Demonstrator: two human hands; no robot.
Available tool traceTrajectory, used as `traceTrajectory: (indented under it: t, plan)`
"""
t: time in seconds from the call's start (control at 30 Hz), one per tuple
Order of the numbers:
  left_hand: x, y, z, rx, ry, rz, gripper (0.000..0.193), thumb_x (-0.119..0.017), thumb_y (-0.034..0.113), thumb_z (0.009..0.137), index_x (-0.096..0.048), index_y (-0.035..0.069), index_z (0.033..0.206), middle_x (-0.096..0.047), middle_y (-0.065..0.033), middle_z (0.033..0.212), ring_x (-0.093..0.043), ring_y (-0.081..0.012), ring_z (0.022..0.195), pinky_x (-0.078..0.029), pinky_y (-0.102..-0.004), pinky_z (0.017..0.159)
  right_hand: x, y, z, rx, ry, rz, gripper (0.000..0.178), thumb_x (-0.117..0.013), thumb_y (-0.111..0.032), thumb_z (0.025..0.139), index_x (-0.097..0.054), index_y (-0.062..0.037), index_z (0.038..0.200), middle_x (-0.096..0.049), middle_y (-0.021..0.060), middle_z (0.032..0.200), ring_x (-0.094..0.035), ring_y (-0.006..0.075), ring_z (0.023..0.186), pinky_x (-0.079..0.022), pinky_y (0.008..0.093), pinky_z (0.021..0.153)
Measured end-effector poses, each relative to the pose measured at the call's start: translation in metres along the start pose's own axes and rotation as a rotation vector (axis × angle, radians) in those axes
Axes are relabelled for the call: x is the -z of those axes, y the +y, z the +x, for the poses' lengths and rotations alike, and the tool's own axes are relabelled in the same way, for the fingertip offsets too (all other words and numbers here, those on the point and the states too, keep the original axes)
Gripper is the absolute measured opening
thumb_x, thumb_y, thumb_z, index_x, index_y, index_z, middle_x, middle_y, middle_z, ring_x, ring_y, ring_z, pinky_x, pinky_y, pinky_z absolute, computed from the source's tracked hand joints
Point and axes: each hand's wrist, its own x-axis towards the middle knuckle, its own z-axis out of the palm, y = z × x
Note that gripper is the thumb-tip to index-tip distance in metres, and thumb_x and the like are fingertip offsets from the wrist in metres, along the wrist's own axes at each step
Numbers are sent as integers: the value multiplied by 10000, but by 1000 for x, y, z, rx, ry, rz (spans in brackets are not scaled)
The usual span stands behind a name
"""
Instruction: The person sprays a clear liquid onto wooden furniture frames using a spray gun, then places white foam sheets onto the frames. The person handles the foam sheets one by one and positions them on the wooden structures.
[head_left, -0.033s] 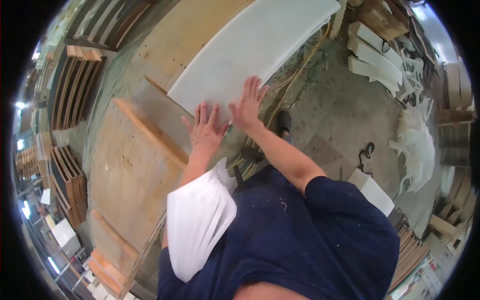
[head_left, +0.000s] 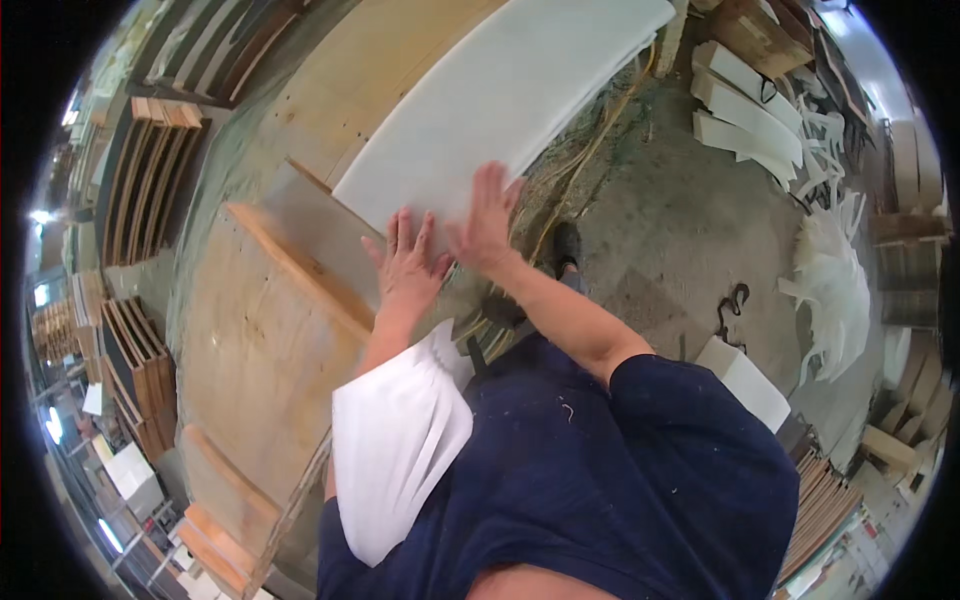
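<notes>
White slab (head_left: 500, 100): the landmark; it lies flat on the wooden desk (head_left: 310, 110), curved along its left edge, its near end at the hands. Flat support probably suits a piece that looks soft and could bend.
Left hand (head_left: 407, 270): palm down at the slab's near end, fingers spread, their tips on the white surface, pinching nothing; spreading them likely shares out a light pressure.
Right hand (head_left: 485, 230): over the slab's near right corner, blurred; fingers extended, the outer one apart from the others, pinching nothing. Whether the palm touches, I cannot tell.
Grey panel (head_left: 318, 225): on the desk, just beside the slab's near end.
Wooden strip (head_left: 300, 272): left of the slab's near end, along the panel; perhaps a divider or stop.
Curved white pieces (head_left: 750, 108): well right of the slab, piled together, probably to leave standing room between.
White strips (head_left: 830, 285): right of the slab, heaped loosely nearer the wearer than those pieces.
</notes>
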Motion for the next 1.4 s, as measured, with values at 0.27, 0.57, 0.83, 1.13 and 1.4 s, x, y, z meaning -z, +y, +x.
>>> traceTrajectory:
  t: [0.27,0.57,0.83,1.13,1.4]
  plan:
    - [2,7,2,52,-26,-9,685,-604,389,832,-366,198,1445,-250,-159,1529,-218,-326,1419,-38,-714,1060,40,91,78,-208,-125,-238,900,-506,-470,883,-117,107,1454,-15,299,1537,66,418,1438,115,571,1126]
    - [13,59,38,236,45,-39,834,-687,472,758,-340,162,1449,-190,-207,1522,-193,-379,1411,-45,-715,1052,128,310,247,-624,210,-57,770,-335,-394,951,-13,67,1477,-24,236,1563,27,340,1459,60,484,1162]
    - [19,122,110,211,-21,-26,836,-637,538,806,-316,133,1464,-178,-230,1521,-169,-401,1412,-42,-691,1064,187,414,359,-558,487,409,739,-271,-449,993,-33,51,1482,-30,233,1564,25,353,1456,6,470,1167]
    - [4,119,96,293,5,-41,737,-645,444,833,-371,119,1435,-193,-239,1519,-199,-413,1400,-56,-663,1082,119,307,270,-668,295,486,776,-241,-477,996,94,36,1472,105,189,1569,147,287,1450,124,409,1151]
    - [-5,93,10,229,214,-241,680,-676,354,832,-406,128,1414,-254,-196,1507,-257,-381,1387,-101,-633,1094,56,173,156,-612,225,498,868,-185,-592,966,118,54,1460,142,228,1552,165,334,1439,139,456,1139]
